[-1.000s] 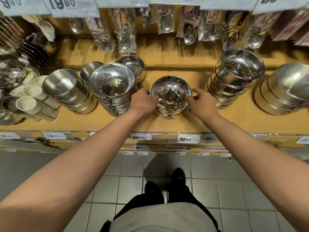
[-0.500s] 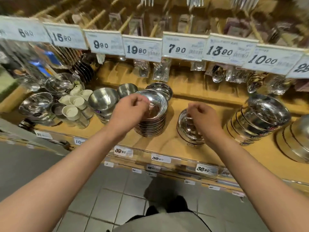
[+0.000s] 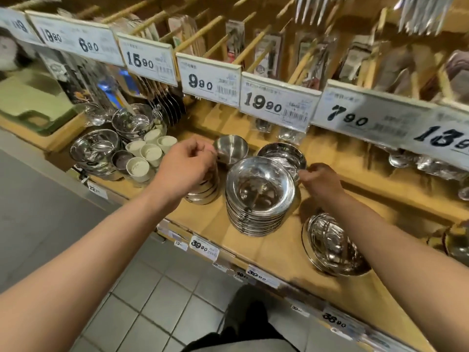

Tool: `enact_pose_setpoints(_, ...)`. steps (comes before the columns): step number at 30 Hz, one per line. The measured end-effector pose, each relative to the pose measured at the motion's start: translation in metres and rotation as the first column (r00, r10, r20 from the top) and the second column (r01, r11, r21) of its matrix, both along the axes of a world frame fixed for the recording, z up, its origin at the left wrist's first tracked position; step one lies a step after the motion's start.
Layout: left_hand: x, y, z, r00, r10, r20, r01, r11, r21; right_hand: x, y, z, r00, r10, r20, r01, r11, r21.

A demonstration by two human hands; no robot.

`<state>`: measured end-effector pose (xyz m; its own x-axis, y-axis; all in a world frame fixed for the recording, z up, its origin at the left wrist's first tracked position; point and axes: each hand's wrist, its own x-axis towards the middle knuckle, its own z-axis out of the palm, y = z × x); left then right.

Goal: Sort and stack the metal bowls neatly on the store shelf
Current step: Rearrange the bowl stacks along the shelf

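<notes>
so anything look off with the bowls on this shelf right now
Yes. The short stack of bowls on the right leans steeply toward the shelf edge, while the tall stack in the middle sits roughly level.

Bowl stack [image 3: 203, 191] under left hand [image 3: 185, 166]

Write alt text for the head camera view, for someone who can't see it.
A person's left hand hovers over a short stack of metal bowls while the right hand touches the rim of a shiny bowl behind a tall bowl stack on a wooden store shelf, under hanging price tags.
</notes>
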<state>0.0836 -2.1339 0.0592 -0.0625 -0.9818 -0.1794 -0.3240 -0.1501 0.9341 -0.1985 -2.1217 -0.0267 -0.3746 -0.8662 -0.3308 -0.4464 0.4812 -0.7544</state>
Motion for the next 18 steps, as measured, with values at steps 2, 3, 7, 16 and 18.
enact_pose_setpoints(2,-0.002,-0.004,-0.002,1.000,0.014,0.000,-0.014,1.000,0.005,-0.003,-0.017,-0.012,1.000,0.028,0.000,-0.028,0.998,0.060)
enact_pose_setpoints(3,-0.003,-0.005,-0.004,1.000,0.028,0.000,-0.028,1.000,0.005,-0.004,-0.024,-0.017,0.999,0.031,0.020,-0.033,0.995,0.096)
enact_pose_setpoints(7,-0.010,-0.005,-0.007,0.998,0.052,-0.024,-0.051,0.999,0.007,-0.005,-0.036,-0.032,0.999,-0.014,0.031,0.008,0.983,0.186)
enact_pose_setpoints(16,-0.007,-0.019,0.001,1.000,0.002,-0.009,-0.001,0.999,0.046,-0.010,-0.030,-0.006,0.959,-0.283,0.029,0.269,0.936,0.228)
enact_pose_setpoints(18,-0.007,-0.023,0.003,0.999,-0.041,0.013,0.040,0.999,0.033,-0.017,-0.022,0.006,0.946,-0.322,0.022,0.307,0.920,0.244)
